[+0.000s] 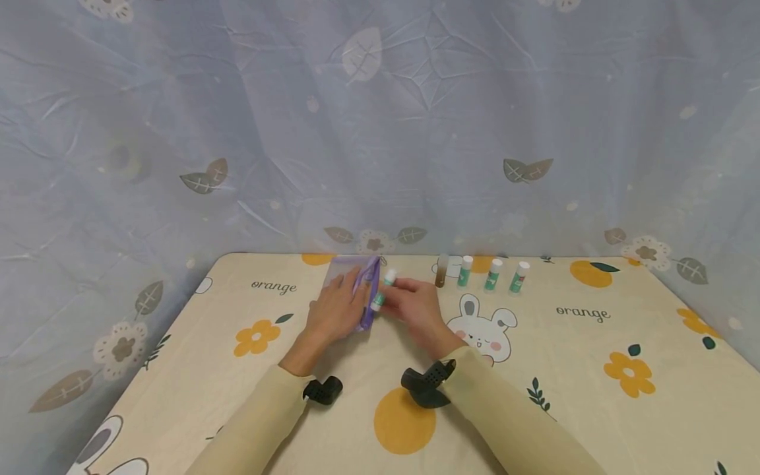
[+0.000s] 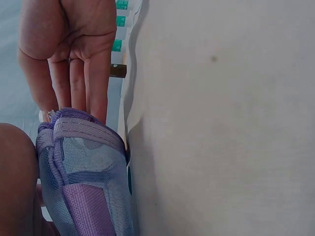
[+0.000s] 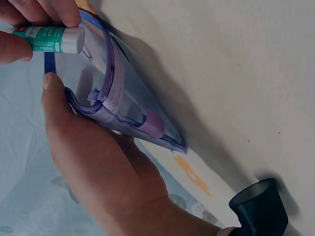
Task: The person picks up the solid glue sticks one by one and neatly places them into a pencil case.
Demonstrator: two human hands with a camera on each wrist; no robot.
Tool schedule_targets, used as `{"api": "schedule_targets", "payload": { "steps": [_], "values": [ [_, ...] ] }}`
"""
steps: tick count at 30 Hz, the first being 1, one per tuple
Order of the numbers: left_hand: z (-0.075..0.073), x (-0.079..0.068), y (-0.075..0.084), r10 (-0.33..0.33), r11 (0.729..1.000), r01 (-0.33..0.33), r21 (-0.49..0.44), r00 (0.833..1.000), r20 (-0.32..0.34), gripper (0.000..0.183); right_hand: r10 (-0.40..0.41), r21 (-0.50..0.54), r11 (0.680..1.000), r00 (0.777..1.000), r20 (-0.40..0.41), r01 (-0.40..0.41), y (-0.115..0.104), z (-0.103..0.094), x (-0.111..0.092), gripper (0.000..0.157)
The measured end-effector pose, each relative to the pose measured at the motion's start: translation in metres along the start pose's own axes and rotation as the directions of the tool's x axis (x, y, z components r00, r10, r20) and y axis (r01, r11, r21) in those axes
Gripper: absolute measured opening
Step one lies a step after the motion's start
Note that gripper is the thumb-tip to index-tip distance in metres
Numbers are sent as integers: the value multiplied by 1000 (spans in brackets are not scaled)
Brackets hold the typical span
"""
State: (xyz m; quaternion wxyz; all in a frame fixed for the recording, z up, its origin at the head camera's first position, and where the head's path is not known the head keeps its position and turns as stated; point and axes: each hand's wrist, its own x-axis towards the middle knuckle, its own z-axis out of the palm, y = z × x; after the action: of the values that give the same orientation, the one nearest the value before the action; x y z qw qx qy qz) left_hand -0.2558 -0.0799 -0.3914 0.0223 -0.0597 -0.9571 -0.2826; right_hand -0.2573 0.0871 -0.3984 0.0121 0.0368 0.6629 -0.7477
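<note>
A see-through mesh zipper pouch (image 3: 118,91) with purple trim stands with its mouth spread apart. My left hand (image 1: 340,311) holds it, the thumb (image 3: 55,98) at the rim in the right wrist view. Inside the pouch a pale cylindrical shape shows through the opening. Between the thumb and fingers of my right hand (image 1: 418,310) is a green-and-white glue stick (image 3: 49,39), pinched right at the pouch's mouth. Seen from the head, this glue stick (image 1: 384,290) leans upright over the purple edge.
To the right of my right hand, three more glue sticks (image 1: 465,271) stand in a row. Beside them is a tube-like thing (image 1: 441,272), brown below and paler above. A patterned cloth (image 1: 534,343) covers the table, and a grey-blue curtain (image 1: 380,132) hangs behind its far edge.
</note>
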Motion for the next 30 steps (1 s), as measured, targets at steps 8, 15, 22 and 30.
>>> {"api": "schedule_targets", "payload": {
  "steps": [8, 15, 22, 30],
  "values": [
    [-2, -3, -1, -30, 999, 30, -11, 1000, 6, 61, 59, 49, 997, 998, 23, -60, 3, 9, 0, 30],
    [0, -3, -1, -22, 1000, 22, -20, 1000, 4, 61, 85, 56, 995, 996, 34, -87, 6, 14, 1, 31],
    [-1, -2, 1, -17, 1000, 17, -22, 1000, -2, 60, 96, 82, 992, 994, 42, -99, 9, 24, 5, 31],
    [-1, -1, 2, -14, 1000, 13, -25, 1000, -9, 59, 132, 73, 989, 991, 13, -132, 14, 31, 7, 30]
  ]
}}
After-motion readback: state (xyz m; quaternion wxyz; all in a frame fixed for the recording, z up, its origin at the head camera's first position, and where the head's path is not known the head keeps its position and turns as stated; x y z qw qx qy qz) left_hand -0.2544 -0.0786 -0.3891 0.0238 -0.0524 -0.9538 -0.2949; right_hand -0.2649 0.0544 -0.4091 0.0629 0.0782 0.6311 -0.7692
